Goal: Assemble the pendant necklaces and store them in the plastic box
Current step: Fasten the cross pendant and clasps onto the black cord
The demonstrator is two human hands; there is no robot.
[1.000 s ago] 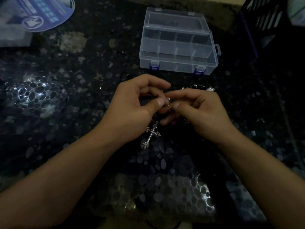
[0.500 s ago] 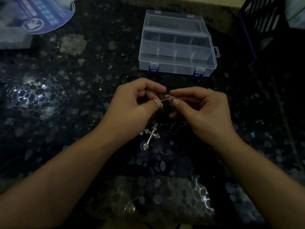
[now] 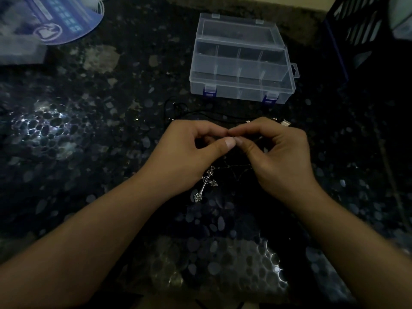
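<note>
1. Up close, left hand (image 3: 189, 152) and right hand (image 3: 278, 152) meet fingertip to fingertip, each pinching what is probably a chain end; too dim to confirm.
2. Cross pendant (image 3: 206, 184) hangs just below the pinch, nearer the left hand, its long axis sloping down-left.
3. Plastic box (image 3: 243, 85) sits beyond the hands, lid open.

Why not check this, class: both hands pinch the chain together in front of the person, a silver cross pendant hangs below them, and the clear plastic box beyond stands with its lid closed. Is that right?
One detail is wrong. The head view shows the plastic box with its lid open, tipped back, its compartments exposed. The rest holds: left hand and right hand pinch the chain, and the cross pendant hangs below.
</note>
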